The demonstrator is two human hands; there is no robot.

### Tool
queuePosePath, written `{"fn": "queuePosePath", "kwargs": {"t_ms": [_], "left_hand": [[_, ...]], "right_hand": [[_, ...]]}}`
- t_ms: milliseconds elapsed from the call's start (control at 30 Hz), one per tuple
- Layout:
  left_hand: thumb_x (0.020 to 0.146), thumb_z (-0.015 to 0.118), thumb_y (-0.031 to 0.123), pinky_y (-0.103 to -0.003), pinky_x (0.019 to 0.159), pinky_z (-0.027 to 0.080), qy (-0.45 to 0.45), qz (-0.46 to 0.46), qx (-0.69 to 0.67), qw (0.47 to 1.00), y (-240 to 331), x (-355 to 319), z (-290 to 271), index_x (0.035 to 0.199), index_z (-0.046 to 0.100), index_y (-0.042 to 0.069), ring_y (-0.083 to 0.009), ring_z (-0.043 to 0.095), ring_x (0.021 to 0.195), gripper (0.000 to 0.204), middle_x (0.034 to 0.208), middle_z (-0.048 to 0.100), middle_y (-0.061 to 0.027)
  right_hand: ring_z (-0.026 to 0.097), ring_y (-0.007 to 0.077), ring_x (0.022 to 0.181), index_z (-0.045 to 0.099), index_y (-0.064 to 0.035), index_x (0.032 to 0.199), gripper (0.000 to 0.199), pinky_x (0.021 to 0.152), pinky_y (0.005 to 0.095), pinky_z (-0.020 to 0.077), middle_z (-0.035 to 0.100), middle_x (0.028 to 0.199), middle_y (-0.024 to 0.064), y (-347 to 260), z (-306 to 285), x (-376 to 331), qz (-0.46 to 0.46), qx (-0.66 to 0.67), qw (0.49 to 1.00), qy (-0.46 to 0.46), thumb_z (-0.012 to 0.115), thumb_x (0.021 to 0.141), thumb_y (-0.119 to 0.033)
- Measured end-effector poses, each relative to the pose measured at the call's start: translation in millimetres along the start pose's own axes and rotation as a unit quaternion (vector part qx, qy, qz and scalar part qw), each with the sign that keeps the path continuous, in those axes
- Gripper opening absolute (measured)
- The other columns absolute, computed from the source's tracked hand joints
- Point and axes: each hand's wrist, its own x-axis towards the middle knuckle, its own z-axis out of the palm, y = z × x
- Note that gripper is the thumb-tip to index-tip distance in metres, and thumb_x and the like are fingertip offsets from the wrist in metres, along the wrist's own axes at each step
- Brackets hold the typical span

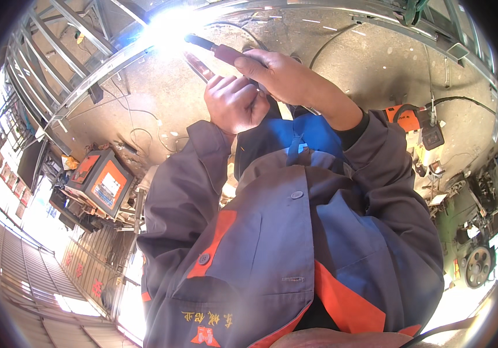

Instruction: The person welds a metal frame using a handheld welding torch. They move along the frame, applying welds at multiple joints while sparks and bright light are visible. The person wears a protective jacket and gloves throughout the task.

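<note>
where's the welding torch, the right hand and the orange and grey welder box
welding torch (221, 52), head view, on its reddish handle just ahead of the thumb
right hand (278, 72), head view, on the back of the hand
orange and grey welder box (101, 181), head view, on its front panel

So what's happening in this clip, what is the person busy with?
A person in a grey and blue work jacket is welding. The right hand grips a welding torch whose tip meets a curved metal frame in a bright white glare. The left hand, closed in a fist, sits just under the right one and touches it, seemingly as support. An orange and black machine box stands on the concrete floor to the left.
</note>
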Motion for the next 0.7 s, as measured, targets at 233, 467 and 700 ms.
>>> {"fn": "queuePosePath", "kwargs": {"t_ms": [233, 467, 700], "left_hand": [[0.068, 0.075, 0.015, -0.039, 0.056, 0.039, 0.007, -0.010, 0.032, 0.999, 2.5, -2.6, -0.1, 0.062, 0.061, 0.014, -0.0226, 0.056, 0.056, 0.015, 0.063, 0.057, 0.0004], [0.067, 0.075, 0.015, -0.039, 0.057, 0.039, 0.005, -0.011, 0.038, 0.999, 1.2, -1.8, 0.7, 0.063, 0.062, 0.014, -0.0220, 0.056, 0.056, 0.014, 0.063, 0.056, 0.0011], [0.068, 0.074, 0.014, -0.038, 0.057, 0.039, 0.006, -0.001, 0.035, 0.999, 4.6, 3.0, -2.6, 0.061, 0.063, 0.016, -0.0207, 0.058, 0.054, 0.013, 0.063, 0.061, 0.0020]], "right_hand": [[0.045, 0.0067, 0.049, 0.060, -0.0019, 0.143, 0.058, 0.046, 0.0257, 0.0344, 0.051, 0.062, -0.0030, 1.3, -8.7, -7.5, 0.168, 0.105, 0.976, -0.085, 0.056, 0.111, -0.050], [0.054, 0.0123, 0.058, 0.064, 0.0008, 0.136, 0.060, 0.054, 0.0315, 0.0420, 0.058, 0.070, 0.0021, 11.7, -2.2, -6.5, 0.144, 0.112, 0.981, -0.072, 0.054, 0.111, -0.052], [0.072, 0.0297, 0.094, 0.063, -0.0017, 0.138, 0.062, 0.085, 0.0408, 0.0543, 0.075, 0.102, 0.0192, 37.6, 14.1, -2.3, 0.099, 0.042, 0.993, -0.041, 0.053, 0.109, -0.055]]}}
